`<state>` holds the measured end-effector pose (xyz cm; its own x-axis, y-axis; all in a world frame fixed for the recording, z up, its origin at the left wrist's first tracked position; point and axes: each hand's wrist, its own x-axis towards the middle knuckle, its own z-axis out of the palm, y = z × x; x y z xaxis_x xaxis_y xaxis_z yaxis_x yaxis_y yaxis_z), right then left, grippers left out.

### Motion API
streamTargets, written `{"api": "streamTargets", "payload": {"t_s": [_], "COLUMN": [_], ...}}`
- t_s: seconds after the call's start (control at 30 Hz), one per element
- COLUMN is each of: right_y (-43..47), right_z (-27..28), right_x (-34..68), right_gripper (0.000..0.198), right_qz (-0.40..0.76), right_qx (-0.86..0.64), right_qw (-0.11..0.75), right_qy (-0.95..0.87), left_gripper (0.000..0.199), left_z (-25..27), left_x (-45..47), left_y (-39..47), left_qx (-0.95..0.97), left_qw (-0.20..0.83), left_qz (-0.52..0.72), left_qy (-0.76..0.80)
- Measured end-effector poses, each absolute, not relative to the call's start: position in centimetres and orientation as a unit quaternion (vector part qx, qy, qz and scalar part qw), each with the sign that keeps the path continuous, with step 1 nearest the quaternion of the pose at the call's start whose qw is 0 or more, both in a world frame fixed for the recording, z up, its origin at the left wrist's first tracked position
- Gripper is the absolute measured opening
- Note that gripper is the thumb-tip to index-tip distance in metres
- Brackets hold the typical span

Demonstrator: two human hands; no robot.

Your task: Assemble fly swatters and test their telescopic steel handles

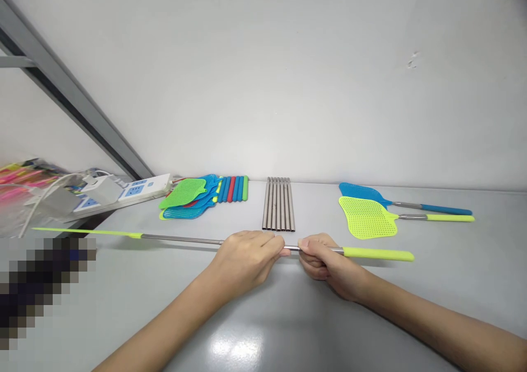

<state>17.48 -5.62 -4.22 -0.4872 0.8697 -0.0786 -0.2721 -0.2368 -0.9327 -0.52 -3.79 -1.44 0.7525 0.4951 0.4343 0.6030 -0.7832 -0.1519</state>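
Both hands grip one fly swatter [181, 239] with a drawn-out metal telescopic rod, held level across my front above the table. My left hand [251, 255] is wrapped round the middle of the rod. Close to the yellow-green grip, my right hand [325, 262] is shut on the rod's thicker part. The swatter's yellow-green head points left and shows edge-on. Just beyond my hands lies a row of several metal telescopic rods [279, 204]. To the right rest a yellow-green fly swatter [366, 218] and a blue fly swatter [362, 192], both with rods pushed in.
Left of the rods lie stacked swatter heads [183, 193] and a row of coloured grips [234, 189]. A power strip [140, 192] with plugged-in chargers and white cables is at the far left, beside a bag of pink items [20, 188]. A wall stands behind the grey table [164, 306].
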Motion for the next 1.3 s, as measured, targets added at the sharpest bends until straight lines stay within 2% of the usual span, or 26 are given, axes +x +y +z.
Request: {"api": "streamTargets", "payload": {"t_s": [0.6,1.3], "right_y": [-5.44,-5.22], "right_z": [-4.13,-4.65], "right_x": [17.60,17.64], "right_gripper": [0.042,0.043], "right_qz": [0.716,0.729], "right_qx": [-0.322,-0.302], "right_qw": [0.406,0.418], "right_qy": [-0.467,-0.449], "left_gripper": [0.031,0.033], "left_z": [-0.94,-1.15], "left_x": [-1.16,-1.21], "left_y": [-3.51,-3.64], "left_qx": [-0.921,-0.918], "left_qw": [0.161,0.136], "left_qz": [-0.195,-0.185], "left_qy": [-0.297,-0.324]}}
